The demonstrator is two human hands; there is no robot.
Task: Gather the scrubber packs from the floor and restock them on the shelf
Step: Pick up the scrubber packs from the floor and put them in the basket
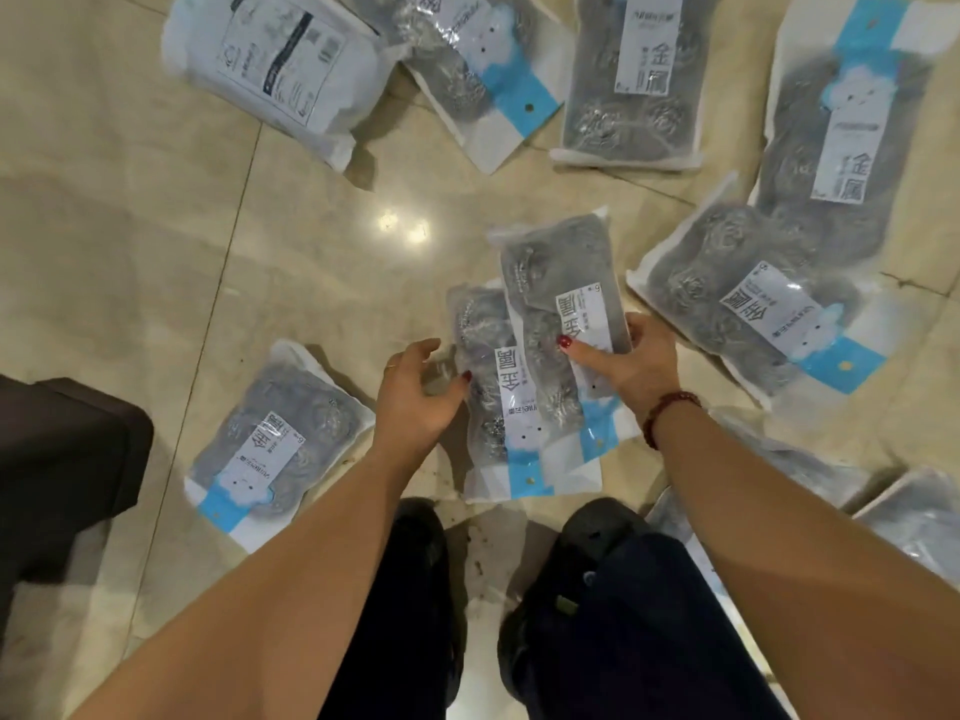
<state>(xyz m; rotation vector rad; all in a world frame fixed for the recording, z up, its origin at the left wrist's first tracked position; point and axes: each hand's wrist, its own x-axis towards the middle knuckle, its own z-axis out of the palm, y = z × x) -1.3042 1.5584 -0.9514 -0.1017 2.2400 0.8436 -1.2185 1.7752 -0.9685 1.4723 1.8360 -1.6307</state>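
Several clear packs of steel-wool scrubbers with white and blue labels lie scattered on the beige tiled floor. My right hand (631, 363) grips one pack (563, 283), thumb on its label, holding it over a second pack (506, 407). My left hand (415, 400) has curled fingers around the left edge of that second pack. Another pack (275, 444) lies on the floor to the left of my hands. No shelf is in view.
More packs lie at the right (748, 304), far right (841, 127), top middle (634, 80), (478, 59) and top left, back side up (275, 59). Others sit at the lower right (914, 517). A dark object (62, 475) stands at the left. My legs and shoes are below.
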